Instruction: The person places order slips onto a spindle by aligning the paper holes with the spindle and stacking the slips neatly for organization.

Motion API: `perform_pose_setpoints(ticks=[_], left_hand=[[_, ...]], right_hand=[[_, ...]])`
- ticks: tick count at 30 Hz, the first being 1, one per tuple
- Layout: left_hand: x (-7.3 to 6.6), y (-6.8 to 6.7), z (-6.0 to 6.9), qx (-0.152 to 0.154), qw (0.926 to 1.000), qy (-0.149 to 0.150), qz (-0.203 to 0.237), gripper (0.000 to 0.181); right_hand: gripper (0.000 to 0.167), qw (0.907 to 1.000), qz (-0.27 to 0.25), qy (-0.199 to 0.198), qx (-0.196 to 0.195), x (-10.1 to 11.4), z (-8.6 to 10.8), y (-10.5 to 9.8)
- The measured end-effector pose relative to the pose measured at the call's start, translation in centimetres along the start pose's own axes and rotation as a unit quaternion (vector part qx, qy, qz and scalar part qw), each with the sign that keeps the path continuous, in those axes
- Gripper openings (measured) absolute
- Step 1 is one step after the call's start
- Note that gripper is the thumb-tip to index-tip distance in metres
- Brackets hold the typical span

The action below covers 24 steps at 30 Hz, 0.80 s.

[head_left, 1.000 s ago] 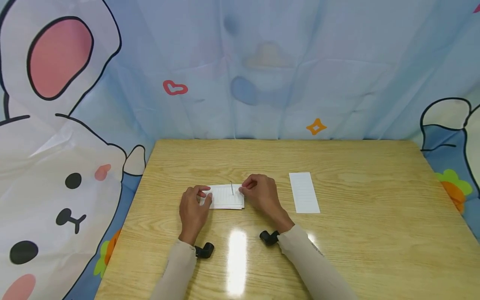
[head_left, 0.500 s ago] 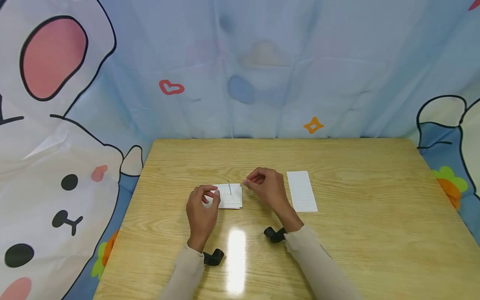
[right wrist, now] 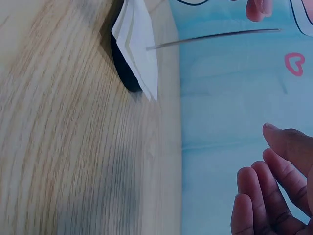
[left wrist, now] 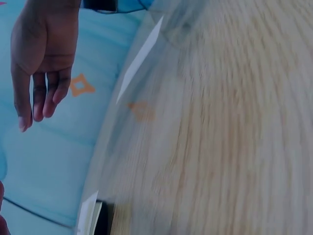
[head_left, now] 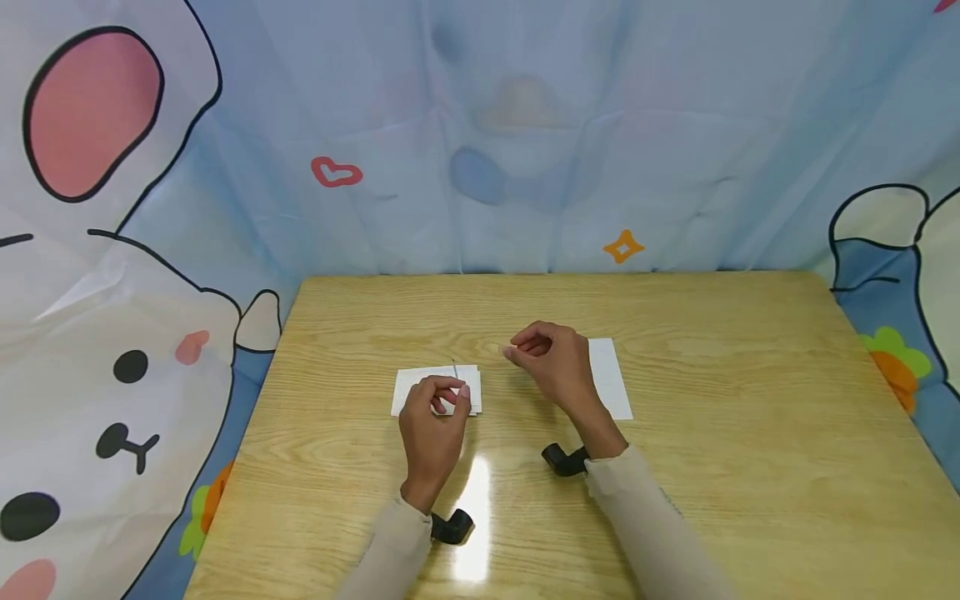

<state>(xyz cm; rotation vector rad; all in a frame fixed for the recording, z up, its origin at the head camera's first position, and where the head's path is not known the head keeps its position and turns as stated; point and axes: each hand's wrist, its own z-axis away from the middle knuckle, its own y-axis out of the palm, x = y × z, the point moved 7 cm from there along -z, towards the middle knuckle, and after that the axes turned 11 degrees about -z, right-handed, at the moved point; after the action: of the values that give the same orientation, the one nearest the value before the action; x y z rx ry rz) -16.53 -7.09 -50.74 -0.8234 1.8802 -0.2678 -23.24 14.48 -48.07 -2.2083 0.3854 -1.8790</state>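
Note:
A receipt spike stands on the table: its thin metal rod (right wrist: pixel 215 37) rises through a small stack of lined white paper slips (head_left: pixel 407 385), over a black base (right wrist: pixel 128 73) seen in the right wrist view. My left hand (head_left: pixel 435 433) hovers just in front of the stack, fingers loosely bent, holding nothing visible, and hides part of the slips. Raised to the right of the stack is my right hand (head_left: pixel 557 362). Its thumb and fingers stand apart in the right wrist view, with nothing between them. Beyond that hand lies a single lined slip (head_left: pixel 612 379), partly covered by it.
The wood-grain table (head_left: pixel 750 433) extends widely to the right and in front. A blue cartoon-printed curtain (head_left: pixel 675 125) hangs along its back edge. Each wrist carries a black camera mount (head_left: pixel 452 527).
My right hand has drawn away from the stack's right edge, rising up and right towards the single slip. My left hand has left the stack's left end and shifted right, in front of it.

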Motion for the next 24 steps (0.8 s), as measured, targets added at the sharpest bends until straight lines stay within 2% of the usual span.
perform_pose_setpoints(ticks=[5,14,20,24], left_hand=[[-1.2,1.2,0.5,0.005,0.9998,0.016,0.010,0.006],[-2.8,3.2,1.2,0.030,0.9990,0.025,0.020,0.010],[-3.6,4.7,1.7,0.057,0.9977,0.035,0.005,0.013],[-3.9,5.7,2.0,0.084,0.9961,0.028,-0.001,0.017]], right_hand=[[0.014,1.0000,0.001,0.000,-0.005,-0.2,0.0,-1.0],[0.017,0.9998,0.009,0.009,-0.013,-0.8,-0.1,-2.6],[0.020,0.9997,0.014,0.010,-0.015,-1.3,0.0,-3.5],[0.019,0.9996,0.015,0.014,-0.017,-1.7,0.0,-4.0]])
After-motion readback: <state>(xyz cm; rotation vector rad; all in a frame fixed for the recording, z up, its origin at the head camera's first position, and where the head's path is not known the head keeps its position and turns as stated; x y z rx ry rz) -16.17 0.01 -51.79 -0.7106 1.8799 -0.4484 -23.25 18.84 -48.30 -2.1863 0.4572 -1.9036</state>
